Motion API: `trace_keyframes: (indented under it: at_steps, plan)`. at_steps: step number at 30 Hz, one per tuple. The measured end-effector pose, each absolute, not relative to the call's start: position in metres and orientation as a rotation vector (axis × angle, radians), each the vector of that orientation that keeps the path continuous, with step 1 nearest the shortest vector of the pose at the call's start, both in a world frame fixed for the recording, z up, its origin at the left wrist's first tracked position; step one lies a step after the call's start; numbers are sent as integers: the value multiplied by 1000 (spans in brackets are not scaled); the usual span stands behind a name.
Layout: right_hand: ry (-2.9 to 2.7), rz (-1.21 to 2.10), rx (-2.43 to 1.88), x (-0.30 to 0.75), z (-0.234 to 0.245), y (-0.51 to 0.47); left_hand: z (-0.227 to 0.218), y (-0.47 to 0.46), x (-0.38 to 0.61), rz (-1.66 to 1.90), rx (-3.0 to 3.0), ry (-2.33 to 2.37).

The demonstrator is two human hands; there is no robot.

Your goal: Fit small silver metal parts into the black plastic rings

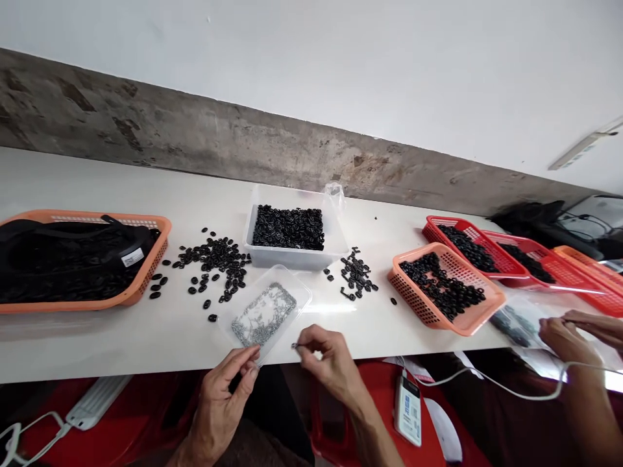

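Head view. Right hand (328, 363): thumb and forefinger pinched on a small dark piece (294, 346), over the table's near edge, right of the tray. Left hand (224, 392): thumb and fingertips close together at the shallow clear tray (302, 293) of small metal parts; anything held, cannot tell. Directly behind the tray: clear bin (296, 259), black pieces inside. Either side: loose black pieces (219, 253). Flanking: left orange basket (150, 266), right orange basket (413, 295). Surface: white table (204, 194). Room: grey wall band (243, 139), white wall above (341, 58).

A white table (160, 344) bears orange baskets (413, 295), red baskets (509, 263), a clear bin (292, 259), a shallow tray (302, 292) and loose black pieces (221, 254).
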State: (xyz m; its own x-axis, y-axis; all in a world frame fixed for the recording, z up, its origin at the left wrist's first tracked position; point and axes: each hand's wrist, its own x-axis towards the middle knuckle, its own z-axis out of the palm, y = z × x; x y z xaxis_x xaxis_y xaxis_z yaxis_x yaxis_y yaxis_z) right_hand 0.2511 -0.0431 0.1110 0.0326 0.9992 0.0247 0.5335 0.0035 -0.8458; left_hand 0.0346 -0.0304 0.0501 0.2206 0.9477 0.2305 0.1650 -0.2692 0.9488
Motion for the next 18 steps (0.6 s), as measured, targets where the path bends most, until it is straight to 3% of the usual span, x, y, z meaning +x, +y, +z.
trace_keyframes:
  at_steps: [5,13,18]
  plan:
    - [-1655,1072,-1430,212,128,-43,63,-28,36,1066,1353,1069]
    - [-1510,1194,-1300,190,116,-33,67,-28,26,1073,1185,1097]
    - [-1278,1268,-1289,193,101,-30,55,-7,-25,1340,995,1297]
